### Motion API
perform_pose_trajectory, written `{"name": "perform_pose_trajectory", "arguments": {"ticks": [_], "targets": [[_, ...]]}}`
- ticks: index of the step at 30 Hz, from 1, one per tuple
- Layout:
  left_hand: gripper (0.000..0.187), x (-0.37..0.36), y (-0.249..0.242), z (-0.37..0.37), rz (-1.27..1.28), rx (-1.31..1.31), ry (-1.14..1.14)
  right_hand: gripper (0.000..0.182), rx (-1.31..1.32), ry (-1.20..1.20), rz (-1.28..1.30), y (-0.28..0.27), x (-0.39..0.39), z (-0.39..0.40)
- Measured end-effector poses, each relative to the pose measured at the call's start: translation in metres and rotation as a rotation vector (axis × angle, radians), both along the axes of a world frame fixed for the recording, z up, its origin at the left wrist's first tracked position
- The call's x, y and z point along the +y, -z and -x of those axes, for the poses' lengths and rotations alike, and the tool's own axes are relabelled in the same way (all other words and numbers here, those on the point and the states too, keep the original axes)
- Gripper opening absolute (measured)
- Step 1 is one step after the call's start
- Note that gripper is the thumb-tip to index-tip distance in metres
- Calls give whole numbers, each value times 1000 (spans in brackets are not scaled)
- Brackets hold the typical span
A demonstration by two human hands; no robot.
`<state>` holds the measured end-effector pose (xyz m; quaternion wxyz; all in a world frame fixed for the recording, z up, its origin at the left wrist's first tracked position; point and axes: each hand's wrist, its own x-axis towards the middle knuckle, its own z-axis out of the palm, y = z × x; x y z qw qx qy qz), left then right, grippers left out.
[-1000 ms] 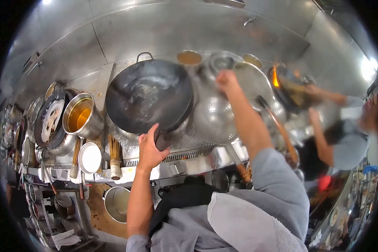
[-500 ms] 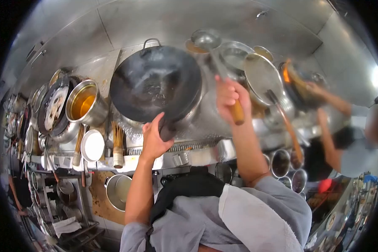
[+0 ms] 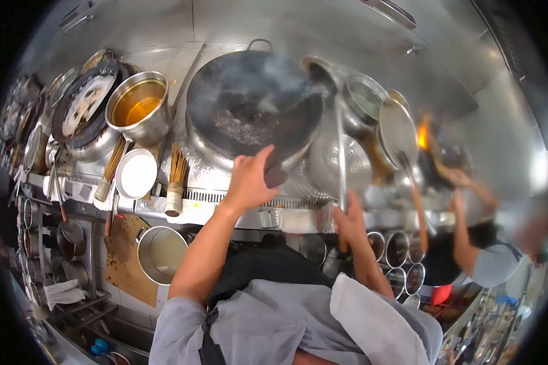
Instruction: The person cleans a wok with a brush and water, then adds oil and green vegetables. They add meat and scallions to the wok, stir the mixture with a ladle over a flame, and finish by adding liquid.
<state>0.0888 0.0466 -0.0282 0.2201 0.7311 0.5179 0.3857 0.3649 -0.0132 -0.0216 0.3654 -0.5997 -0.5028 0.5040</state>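
Blackened steel wok (image 3: 252, 100) steams on the centre burner, my left hand (image 3: 248, 181) clenched on its near handle, right hand (image 3: 349, 222) gripping the long steel ladle (image 3: 340, 146), bowl over the far rim; a controlled scoop looks next.

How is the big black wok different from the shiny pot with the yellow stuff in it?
The wok is dark, wide and shallow; the pot is shiny steel, narrower and straight-sided. The wok gives off steam and holds only a little bubbling liquid; the pot is well filled with amber liquid. The left hand grips the wok's handle; no hand touches the pot. Both are round, open on top and sit at the steel cooking range.
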Motion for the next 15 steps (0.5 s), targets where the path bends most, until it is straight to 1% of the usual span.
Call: {"name": "perform_pose_trajectory", "arguments": {"ticks": [1, 2, 3, 5, 6, 8, 9, 10, 11, 12, 13, 14, 15], "targets": [[81, 1, 4, 0, -50, 2, -1, 61, -21, 67, -34, 9, -11, -9], [81, 0, 5, 1, -49, -6, 1, 63, -39, 139, -69, 15, -24, -15], [81, 0, 5, 1, -59, -2, 14, 63, -47, 142, -71, 17, -37, -18], [80, 3, 6, 5, -70, -6, 29, 64, -84, 221, 2, 22, -61, -19], [80, 2, 7, 6, -69, -30, 41, 64, -97, 223, 7, 26, -72, -16], [81, 2, 11, 6, -71, -78, 64, 62, -360, 304, 191, 43, -94, -18], [81, 4, 14, 9, -63, -91, 69, 61, -569, 277, 62, 82, -109, -36], [78, 6, 18, 12, -124, -192, 52, 62, -632, 249, 72, 72, -116, -25], [76, 3, 21, 13, -180, -290, 32, 58, -801, 194, -239, 90, -124, -33], [69, -7, 4, 19, 161, -825, 223, 54, -947, 125, -559, 110, -129, -39], [67, -18, -1, 23, 233, -1057, 305, 48, -317, 331, 154, 83, -135, -21], [64, -31, -4, 30, 300, -1283, 379, 45, -125, 359, 219, 91, -139, -32], [64, -47, -8, 36, 289, -1268, 351, 43, 91, 466, 310, 92, -142, -34]]}}
